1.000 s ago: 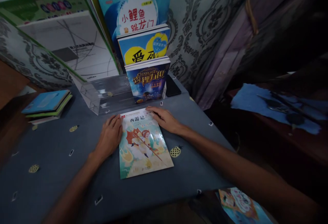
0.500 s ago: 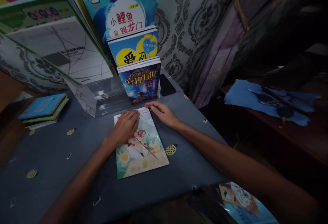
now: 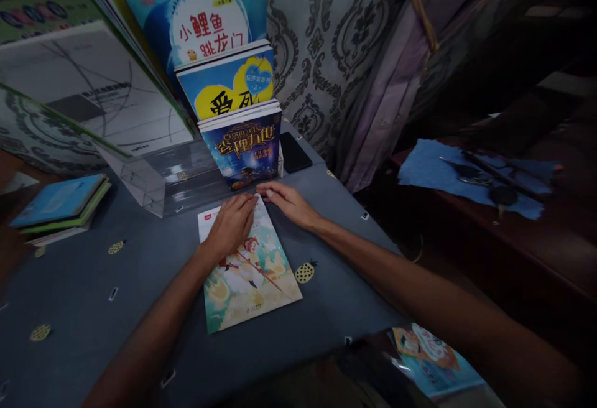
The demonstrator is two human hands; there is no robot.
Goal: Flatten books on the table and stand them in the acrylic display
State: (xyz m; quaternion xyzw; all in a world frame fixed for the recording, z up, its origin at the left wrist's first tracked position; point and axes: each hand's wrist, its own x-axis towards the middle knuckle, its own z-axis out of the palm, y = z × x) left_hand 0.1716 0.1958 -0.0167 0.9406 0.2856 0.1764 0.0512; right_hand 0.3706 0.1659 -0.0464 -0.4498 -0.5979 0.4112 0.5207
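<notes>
A thin picture book with a cartoon figure on its cover lies flat on the grey-blue tablecloth. My left hand rests on the book's upper half, fingers together and lying flat. My right hand lies at the book's top right corner, fingers stretched out over its edge. Just beyond the hands, a dark blue book stands upright in a clear plastic rack, with a blue and yellow book and a taller light blue book behind it.
A green-edged folder leans in the rack's left part. A small stack of books lies at the table's left. A black phone lies beside the rack. Patterned curtain behind; a blue cloth on a dark surface right; another book below.
My left hand has slid from the book's left edge onto its cover, toward the top centre. The right hand has stayed at the top right corner.
</notes>
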